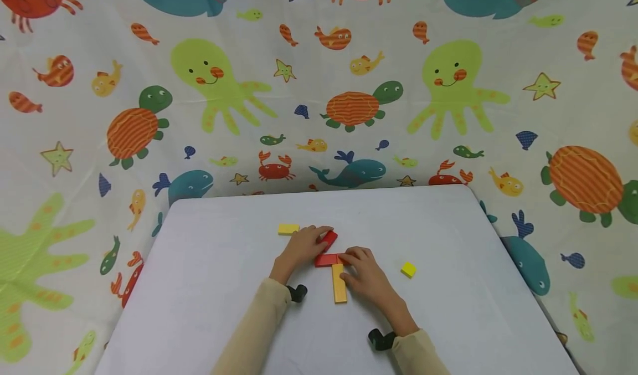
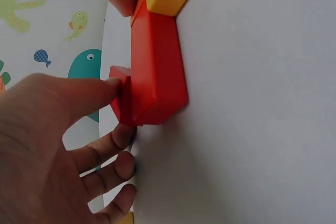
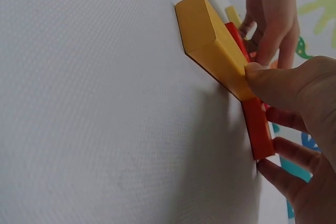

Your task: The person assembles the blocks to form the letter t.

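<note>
My left hand (image 1: 305, 248) pinches a slanted red block (image 1: 329, 240) between thumb and fingers. This block stands close against the far side of another red block (image 1: 326, 260) lying crosswise on the table. My right hand (image 1: 370, 275) grips a second crosswise red block (image 3: 257, 129), its fingertips along the far side and end. Its thumb (image 3: 260, 77) presses the side of a yellow-orange block (image 1: 339, 283), which runs toward me from the red row, its far end against the reds. In the left wrist view, the left thumb (image 2: 100, 95) lies on the slanted block.
A flat yellow block (image 1: 288, 229) lies just beyond the left hand. A small yellow block (image 1: 408, 270) sits to the right of the right hand. The white table (image 1: 224, 242) ends at a curtain (image 1: 309, 59) printed with sea animals. Black wrist cameras (image 1: 381, 339) sit at both cuffs.
</note>
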The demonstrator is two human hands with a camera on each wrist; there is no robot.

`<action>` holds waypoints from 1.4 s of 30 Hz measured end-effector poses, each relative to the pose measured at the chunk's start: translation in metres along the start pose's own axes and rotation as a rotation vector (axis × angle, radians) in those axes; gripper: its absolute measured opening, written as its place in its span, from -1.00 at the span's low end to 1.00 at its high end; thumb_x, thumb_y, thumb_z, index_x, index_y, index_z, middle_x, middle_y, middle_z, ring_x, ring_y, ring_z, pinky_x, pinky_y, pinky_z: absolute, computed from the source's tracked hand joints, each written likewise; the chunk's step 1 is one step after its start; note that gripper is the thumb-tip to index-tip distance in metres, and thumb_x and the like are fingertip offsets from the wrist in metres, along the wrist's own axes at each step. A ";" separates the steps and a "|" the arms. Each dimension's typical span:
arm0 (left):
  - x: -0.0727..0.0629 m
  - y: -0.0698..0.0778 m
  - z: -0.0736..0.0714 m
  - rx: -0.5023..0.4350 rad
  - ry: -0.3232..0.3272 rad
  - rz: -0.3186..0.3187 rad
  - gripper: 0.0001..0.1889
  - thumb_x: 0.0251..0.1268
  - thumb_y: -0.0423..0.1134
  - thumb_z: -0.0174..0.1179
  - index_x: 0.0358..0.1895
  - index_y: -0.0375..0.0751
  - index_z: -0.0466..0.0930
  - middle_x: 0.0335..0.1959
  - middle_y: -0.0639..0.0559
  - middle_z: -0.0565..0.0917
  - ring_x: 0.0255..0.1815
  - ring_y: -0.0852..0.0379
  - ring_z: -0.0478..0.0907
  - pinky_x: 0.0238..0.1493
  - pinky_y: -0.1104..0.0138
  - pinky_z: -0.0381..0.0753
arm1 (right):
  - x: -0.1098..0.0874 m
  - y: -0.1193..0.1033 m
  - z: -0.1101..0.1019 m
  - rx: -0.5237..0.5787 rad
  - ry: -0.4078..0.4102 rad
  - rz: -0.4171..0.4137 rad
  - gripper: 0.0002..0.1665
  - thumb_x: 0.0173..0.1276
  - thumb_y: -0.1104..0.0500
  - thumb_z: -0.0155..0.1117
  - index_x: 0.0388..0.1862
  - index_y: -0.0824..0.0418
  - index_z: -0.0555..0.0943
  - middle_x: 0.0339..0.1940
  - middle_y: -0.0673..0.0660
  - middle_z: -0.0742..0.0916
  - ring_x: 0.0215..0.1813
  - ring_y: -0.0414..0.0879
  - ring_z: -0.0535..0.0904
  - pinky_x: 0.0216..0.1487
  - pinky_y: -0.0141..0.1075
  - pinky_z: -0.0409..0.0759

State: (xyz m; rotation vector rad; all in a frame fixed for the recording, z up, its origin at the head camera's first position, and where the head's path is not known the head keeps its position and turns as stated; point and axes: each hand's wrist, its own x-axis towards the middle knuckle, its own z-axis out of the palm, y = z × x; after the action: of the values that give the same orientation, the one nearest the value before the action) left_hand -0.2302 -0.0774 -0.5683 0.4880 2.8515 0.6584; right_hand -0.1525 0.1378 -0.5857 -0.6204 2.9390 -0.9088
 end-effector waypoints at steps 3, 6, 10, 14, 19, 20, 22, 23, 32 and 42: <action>0.003 0.003 0.001 -0.024 -0.002 -0.031 -0.47 0.46 -0.03 0.30 0.45 0.13 0.49 -0.23 0.04 0.63 -0.22 0.13 0.50 -0.15 0.28 0.59 | 0.000 0.000 -0.001 0.002 0.000 0.001 -0.42 0.34 0.07 0.52 0.32 0.11 0.65 0.25 0.07 0.64 0.41 0.08 0.42 0.38 0.01 0.61; 0.006 0.005 0.004 -0.025 0.005 -0.054 -0.48 0.46 0.00 0.30 0.43 0.10 0.50 -0.33 0.07 0.60 -0.30 0.14 0.49 -0.21 0.32 0.53 | 0.000 0.001 -0.001 -0.003 0.003 0.000 -0.42 0.33 0.07 0.53 0.31 0.11 0.65 0.24 0.07 0.65 0.41 0.09 0.44 0.38 0.01 0.61; 0.008 0.009 0.007 -0.015 0.020 -0.068 -0.49 0.44 0.04 0.31 0.38 0.06 0.51 -0.43 0.11 0.56 -0.41 0.17 0.47 -0.30 0.35 0.44 | 0.000 0.001 0.000 -0.001 0.008 -0.003 -0.44 0.33 0.07 0.53 0.30 0.10 0.65 0.23 0.07 0.66 0.40 0.08 0.44 0.40 0.01 0.60; 0.009 0.012 0.009 -0.016 0.046 -0.069 -0.52 0.42 0.05 0.33 0.32 0.02 0.54 -0.43 0.08 0.57 -0.44 0.15 0.46 -0.34 0.34 0.44 | -0.001 0.001 0.001 0.008 0.027 -0.005 -0.47 0.32 0.09 0.54 0.27 0.11 0.67 0.22 0.07 0.66 0.39 0.07 0.45 0.40 0.01 0.59; 0.010 0.014 0.016 0.006 0.092 -0.069 -0.51 0.42 0.07 0.33 0.28 -0.04 0.55 -0.07 -0.05 0.62 -0.28 0.08 0.50 -0.11 0.23 0.63 | -0.004 0.000 0.001 0.009 0.046 -0.006 -0.50 0.33 0.10 0.53 0.23 0.11 0.68 0.19 0.05 0.67 0.37 0.06 0.47 0.39 0.00 0.60; 0.010 0.014 0.017 0.008 0.103 -0.071 -0.50 0.41 0.08 0.34 0.28 -0.07 0.55 0.01 -0.08 0.61 -0.24 0.06 0.52 -0.05 0.20 0.67 | -0.004 0.000 0.001 0.012 0.046 -0.008 -0.51 0.33 0.10 0.53 0.23 0.11 0.68 0.19 0.05 0.67 0.37 0.06 0.47 0.39 -0.01 0.60; 0.010 0.014 0.020 0.002 0.123 -0.079 -0.47 0.39 0.09 0.35 0.28 -0.10 0.54 0.15 -0.13 0.59 -0.16 0.01 0.57 0.06 0.15 0.73 | -0.004 0.000 0.001 0.010 0.046 -0.012 -0.51 0.34 0.10 0.52 0.23 0.11 0.68 0.18 0.03 0.67 0.37 0.05 0.47 0.40 -0.02 0.59; 0.010 0.013 0.021 -0.001 0.130 -0.082 -0.45 0.39 0.10 0.35 0.29 -0.11 0.53 0.18 -0.14 0.58 -0.12 -0.01 0.59 0.10 0.13 0.74 | -0.004 0.000 0.001 0.010 0.047 -0.015 -0.51 0.34 0.10 0.52 0.23 0.11 0.68 0.18 0.03 0.67 0.37 0.05 0.47 0.39 -0.03 0.59; 0.009 0.006 0.026 0.012 0.167 0.027 -0.51 0.48 -0.03 0.28 0.39 -0.02 0.54 0.33 -0.05 0.60 0.27 -0.09 0.47 0.34 0.05 0.59 | -0.002 0.002 0.005 -0.013 0.050 -0.009 -0.52 0.34 0.10 0.52 0.22 0.11 0.69 0.18 0.03 0.67 0.37 0.05 0.47 0.37 -0.04 0.61; 0.008 0.003 0.026 -0.003 0.168 0.095 -0.56 0.48 -0.05 0.28 0.36 0.03 0.58 0.26 -0.01 0.64 0.24 -0.07 0.48 0.32 0.04 0.58 | -0.001 0.002 0.005 -0.014 0.041 -0.004 -0.51 0.35 0.08 0.52 0.24 0.12 0.69 0.20 0.03 0.67 0.39 0.06 0.46 0.39 -0.03 0.59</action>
State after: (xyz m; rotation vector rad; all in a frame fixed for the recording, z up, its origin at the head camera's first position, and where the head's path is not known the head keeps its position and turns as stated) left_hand -0.2303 -0.0623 -0.5906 0.5983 2.9983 0.7539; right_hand -0.1511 0.1368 -0.5910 -0.6153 2.9834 -0.9130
